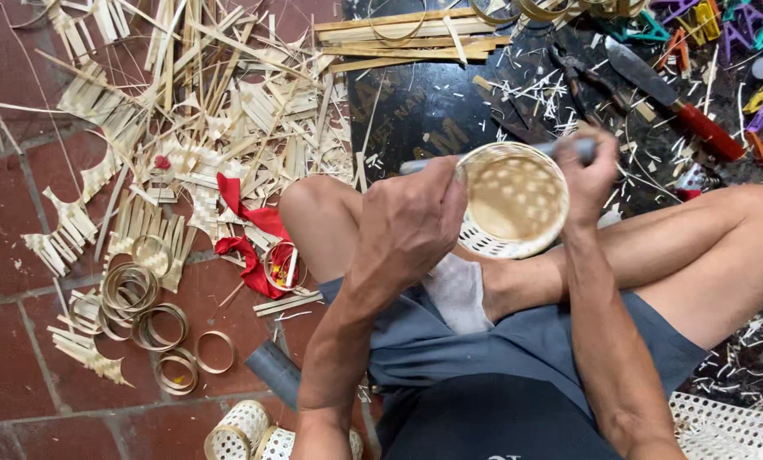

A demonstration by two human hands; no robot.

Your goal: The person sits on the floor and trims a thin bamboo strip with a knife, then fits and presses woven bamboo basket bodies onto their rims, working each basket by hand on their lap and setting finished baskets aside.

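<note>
You have one woven basket (pixel 516 201); your left hand (pixel 415 217) clasps its rim, your right hand (pixel 587 170) grips one grey-handled tool (pixel 560 150).

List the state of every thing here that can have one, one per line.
Small woven basket: upright, open top, held over the lap.
Left hand: closed on the basket's rim.
Right hand: gripping a grey tool handle.
Red-handled knife: lying flat, untouched.
Bamboo rings: loose on the floor.
</note>
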